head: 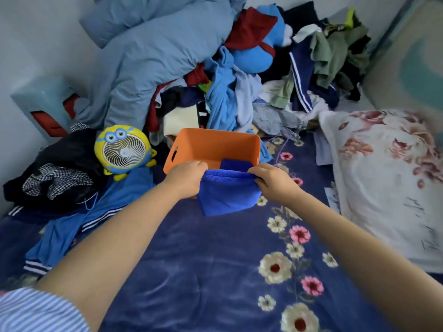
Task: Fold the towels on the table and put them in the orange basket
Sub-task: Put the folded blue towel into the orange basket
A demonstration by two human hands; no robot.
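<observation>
A folded blue towel (227,192) hangs in the air at the near rim of the orange basket (215,142). My left hand (185,174) grips its top left corner and my right hand (271,179) grips its top right corner. The towel covers part of the basket's front wall. Inside the basket lies another blue towel (236,164), folded, against the right side. The basket stands on a dark blue flowered bedspread (191,259).
A yellow cartoon fan (123,149) stands left of the basket. A big heap of clothes (239,80) and blue bedding (148,56) rises behind it. Blue striped garments (79,224) lie at the left, a flowered pillow (388,178) at the right.
</observation>
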